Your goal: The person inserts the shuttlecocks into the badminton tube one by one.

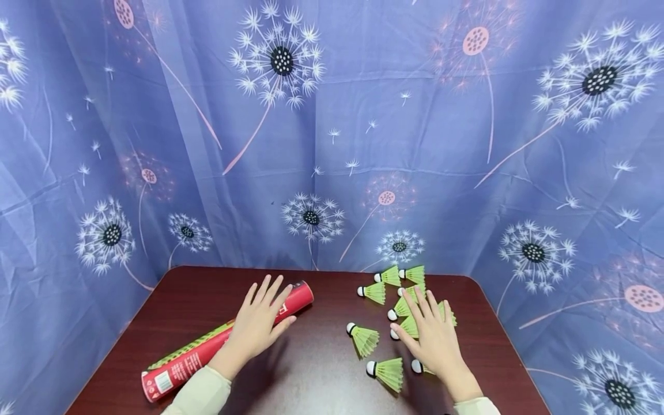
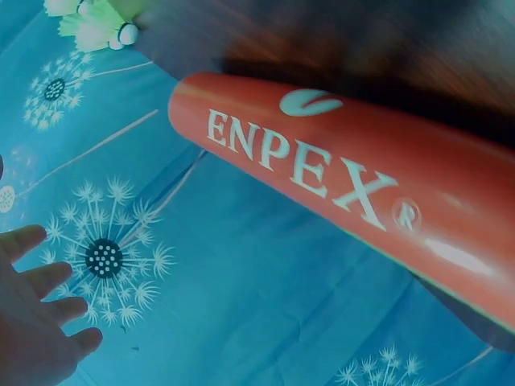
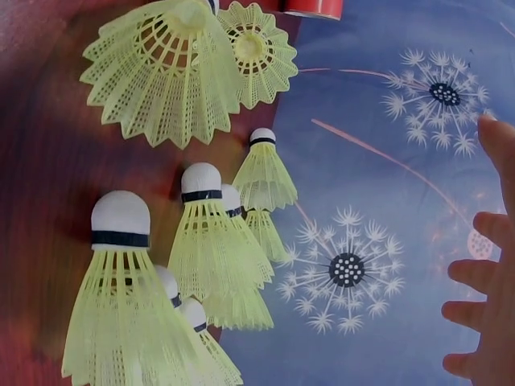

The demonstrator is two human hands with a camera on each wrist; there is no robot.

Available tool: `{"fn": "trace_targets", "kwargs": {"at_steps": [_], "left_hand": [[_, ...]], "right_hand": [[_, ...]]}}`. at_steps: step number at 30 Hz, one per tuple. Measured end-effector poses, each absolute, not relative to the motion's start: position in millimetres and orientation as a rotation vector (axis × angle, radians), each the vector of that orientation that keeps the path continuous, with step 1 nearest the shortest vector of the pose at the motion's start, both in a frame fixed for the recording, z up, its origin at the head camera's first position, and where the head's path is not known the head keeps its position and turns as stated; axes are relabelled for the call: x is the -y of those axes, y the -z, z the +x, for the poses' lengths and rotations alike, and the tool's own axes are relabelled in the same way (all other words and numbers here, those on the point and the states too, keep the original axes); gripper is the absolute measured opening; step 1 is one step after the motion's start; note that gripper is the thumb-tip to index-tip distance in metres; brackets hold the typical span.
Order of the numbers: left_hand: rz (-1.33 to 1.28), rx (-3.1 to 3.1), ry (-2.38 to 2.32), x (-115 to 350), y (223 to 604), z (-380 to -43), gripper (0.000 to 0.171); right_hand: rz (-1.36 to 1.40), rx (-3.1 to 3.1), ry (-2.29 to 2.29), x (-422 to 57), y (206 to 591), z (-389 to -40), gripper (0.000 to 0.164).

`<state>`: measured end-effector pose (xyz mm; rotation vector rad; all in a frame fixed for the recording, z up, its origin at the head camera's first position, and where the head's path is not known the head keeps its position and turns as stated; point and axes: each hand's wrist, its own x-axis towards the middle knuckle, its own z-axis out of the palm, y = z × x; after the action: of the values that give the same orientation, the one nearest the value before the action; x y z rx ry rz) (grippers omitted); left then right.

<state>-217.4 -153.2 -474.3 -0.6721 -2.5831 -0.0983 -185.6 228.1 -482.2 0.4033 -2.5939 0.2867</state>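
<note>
A red shuttlecock tube (image 1: 207,344) with white ENPEX lettering, plain in the left wrist view, lies slantwise on the left of the table. My left hand (image 1: 257,323) is spread flat over its upper half, fingers straight, and holds nothing. Several yellow-green shuttlecocks with white heads lie on the right side. Over part of that group my right hand (image 1: 434,334) is spread too, fingers straight, hiding some of them. One shuttlecock (image 1: 388,374) lies near the front, another shuttlecock (image 1: 364,339) just behind it. The right wrist view shows a near shuttlecock (image 3: 121,297) with a black band.
The dark red-brown wooden table (image 1: 316,357) has rounded back corners. A blue curtain (image 1: 342,144) with dandelion prints hangs behind it and along both sides. At the back edge of the table lie more shuttlecocks (image 1: 412,274).
</note>
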Motion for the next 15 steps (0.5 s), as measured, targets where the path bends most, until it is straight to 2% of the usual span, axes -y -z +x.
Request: {"fn": "trace_targets", "kwargs": {"at_steps": [15], "left_hand": [[-0.843,2.562,-0.011,190.2,476.8,-234.1,0.065]], "right_hand": [[0.407,2.613,-0.310,-254.9,481.7,-183.2,0.076]]}}
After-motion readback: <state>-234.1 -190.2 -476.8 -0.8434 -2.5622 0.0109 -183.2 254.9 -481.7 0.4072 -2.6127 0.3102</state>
